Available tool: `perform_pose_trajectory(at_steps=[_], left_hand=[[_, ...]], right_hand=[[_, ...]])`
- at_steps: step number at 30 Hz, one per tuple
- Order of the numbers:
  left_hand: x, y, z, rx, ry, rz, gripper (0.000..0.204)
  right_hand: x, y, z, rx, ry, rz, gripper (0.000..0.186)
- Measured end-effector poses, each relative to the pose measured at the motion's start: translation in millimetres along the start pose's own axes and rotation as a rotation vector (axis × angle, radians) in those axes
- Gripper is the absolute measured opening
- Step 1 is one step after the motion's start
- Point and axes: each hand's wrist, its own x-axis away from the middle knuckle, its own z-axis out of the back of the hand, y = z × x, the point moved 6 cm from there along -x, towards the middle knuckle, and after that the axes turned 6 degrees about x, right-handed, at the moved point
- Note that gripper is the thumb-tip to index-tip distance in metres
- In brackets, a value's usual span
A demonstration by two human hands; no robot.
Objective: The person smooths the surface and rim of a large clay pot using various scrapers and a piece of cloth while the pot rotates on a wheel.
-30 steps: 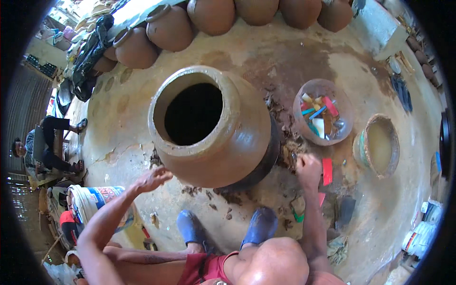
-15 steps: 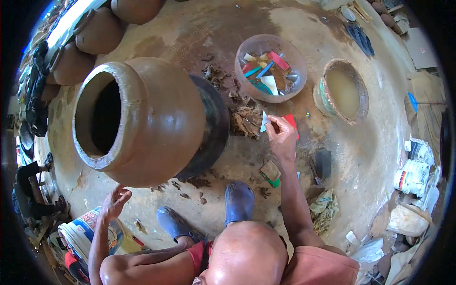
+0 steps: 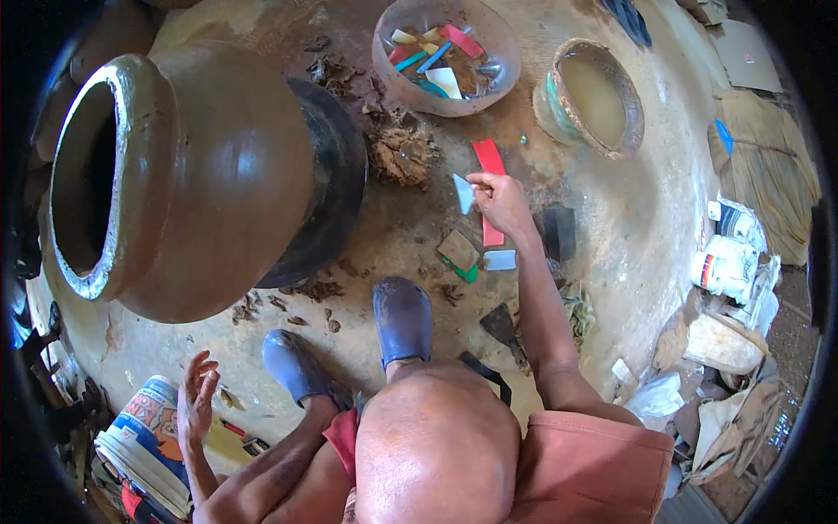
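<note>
A large brown clay pot [image 3: 231, 183] takes up the left side, its pale-rimmed mouth facing left. Its other end sits in a dark round base [image 3: 336, 175]. Between the thumb and fingers of my right hand [image 3: 504, 205] is a small light-blue flat scraper [image 3: 463, 193], held above the floor. Just beneath that hand lies a red flat strip [image 3: 491, 157]. My left hand [image 3: 199, 397] is raised near the pot's lower side, apart from it, fingers spread and holding nothing.
A translucent basin [image 3: 447, 103] with several coloured pieces stands at the far side, beside a crusted bucket [image 3: 559, 113] of cloudy water. Clay scraps [image 3: 403, 157], a brown block [image 3: 458, 251], a dark block [image 3: 559, 231] and a spatula-like tool [image 3: 504, 332] lie around. A paint bucket [image 3: 148, 437] stands at left.
The whole view has shifted, so the pot appears farther left and higher. My left hand has come away from the pot's underside. My right hand still pinches the light-blue scraper, now beside the red strip.
</note>
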Motion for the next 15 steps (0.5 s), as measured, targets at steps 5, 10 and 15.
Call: perform_pose_trajectory(at_steps=[5,10,15], left_hand=[[-19,-12,11,0.010,0.024,-0.027,0.060],[-60,-7,17,0.042,-0.012,-0.096,0.060],[-101,3,18,0.171,-0.080,-0.156,0.048]], right_hand=[[30,14,34,0.137,0.209,0.002,0.023],[103,42,20,0.465,-0.047,0.043,0.031],[154,25,-9,0.463,0.033,0.131,0.048]])
